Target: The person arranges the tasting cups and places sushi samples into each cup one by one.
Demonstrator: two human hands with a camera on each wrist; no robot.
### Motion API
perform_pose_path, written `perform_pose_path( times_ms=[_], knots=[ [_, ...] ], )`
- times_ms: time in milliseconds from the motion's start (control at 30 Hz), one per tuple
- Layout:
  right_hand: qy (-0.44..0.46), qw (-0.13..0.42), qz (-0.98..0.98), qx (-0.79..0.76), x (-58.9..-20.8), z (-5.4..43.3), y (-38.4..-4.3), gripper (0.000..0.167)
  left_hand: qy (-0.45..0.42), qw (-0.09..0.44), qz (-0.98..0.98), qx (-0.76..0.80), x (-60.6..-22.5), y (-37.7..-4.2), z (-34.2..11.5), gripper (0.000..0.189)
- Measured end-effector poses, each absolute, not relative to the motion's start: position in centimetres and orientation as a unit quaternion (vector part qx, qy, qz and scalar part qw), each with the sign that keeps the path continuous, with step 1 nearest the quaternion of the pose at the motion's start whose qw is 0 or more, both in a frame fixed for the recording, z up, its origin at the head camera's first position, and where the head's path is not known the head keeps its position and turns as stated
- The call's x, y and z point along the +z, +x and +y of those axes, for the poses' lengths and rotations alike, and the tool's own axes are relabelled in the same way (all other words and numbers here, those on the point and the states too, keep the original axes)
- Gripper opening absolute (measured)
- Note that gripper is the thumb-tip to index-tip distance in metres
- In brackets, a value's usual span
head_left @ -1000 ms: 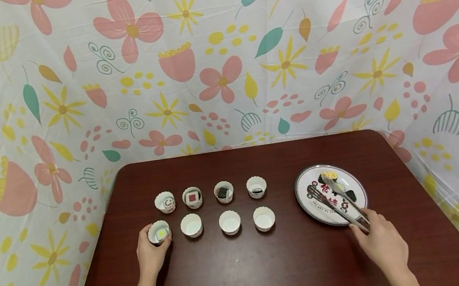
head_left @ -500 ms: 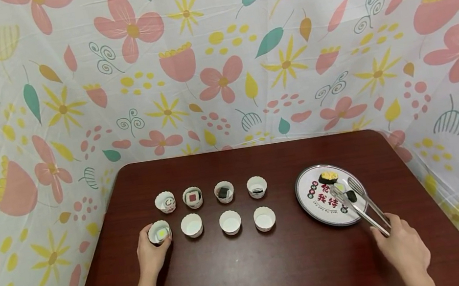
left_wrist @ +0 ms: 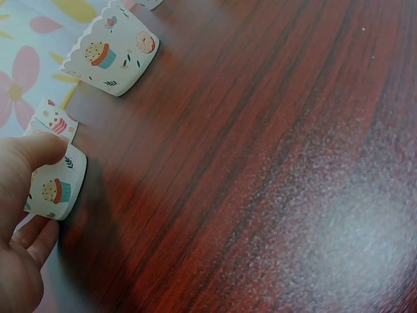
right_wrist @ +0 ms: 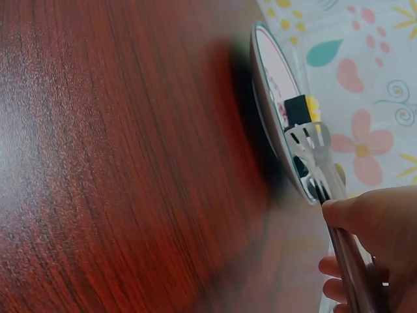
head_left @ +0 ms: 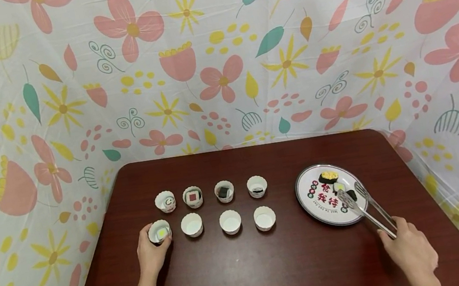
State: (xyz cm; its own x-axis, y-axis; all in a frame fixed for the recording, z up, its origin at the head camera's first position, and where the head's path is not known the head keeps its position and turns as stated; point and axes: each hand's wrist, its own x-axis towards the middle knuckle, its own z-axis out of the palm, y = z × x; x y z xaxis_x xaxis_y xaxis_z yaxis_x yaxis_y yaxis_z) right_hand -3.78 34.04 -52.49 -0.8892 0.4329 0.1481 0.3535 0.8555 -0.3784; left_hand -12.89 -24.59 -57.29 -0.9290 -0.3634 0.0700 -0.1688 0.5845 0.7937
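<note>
My left hand (head_left: 151, 254) grips a scalloped paper baking cup (head_left: 153, 235) at the front left of the cups; a small piece with a yellow middle (head_left: 162, 233) lies inside. In the left wrist view, thumb and fingers hold the cup's printed side (left_wrist: 64, 169). My right hand (head_left: 411, 248) holds metal tongs (head_left: 373, 219) over the plate (head_left: 317, 210). Their slotted tips are spread, one on each side of a black toy-like rice ball (head_left: 351, 195); touching cannot be told. Behind it lie a pale piece (head_left: 339, 187) and a black sushi piece with yellow topping (head_left: 328, 177).
Behind the held cup, a row of cups holds a swirled piece (head_left: 169, 202), a red-centred square (head_left: 192, 197), a black piece (head_left: 222, 193) and a dark-edged piece (head_left: 257, 190). Three cups in the front row show bare insides, such as the middle one (head_left: 230, 223). Patterned cloth (head_left: 225, 114) surrounds the table (head_left: 241, 279).
My right hand has moved right and slightly toward me. The tongs have shifted from the plate's middle to its right side, around the rice ball. My left hand and its cup stay still.
</note>
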Motion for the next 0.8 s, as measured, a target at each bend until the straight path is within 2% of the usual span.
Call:
perform_pose_path(
  times_ms=[367, 633, 800],
  knots=[
    [-0.211, 0.122, -0.955, 0.169, -52.3, 33.89, -3.79, 0.04, 0.154, 0.104, -0.883, -0.431, -57.08, -12.92, -24.57, 0.065],
    [-0.225, 0.075, -0.957, 0.168, -51.97, 34.09, -3.9, 0.039, 0.153, 0.106, -0.883, -0.43, -57.23, -12.91, -24.63, 0.065],
    [-0.218, 0.094, -0.957, 0.163, -52.27, 34.12, -3.8, 0.036, 0.155, 0.102, -0.884, -0.43, -57.36, -12.92, -24.62, 0.065]
  ],
)
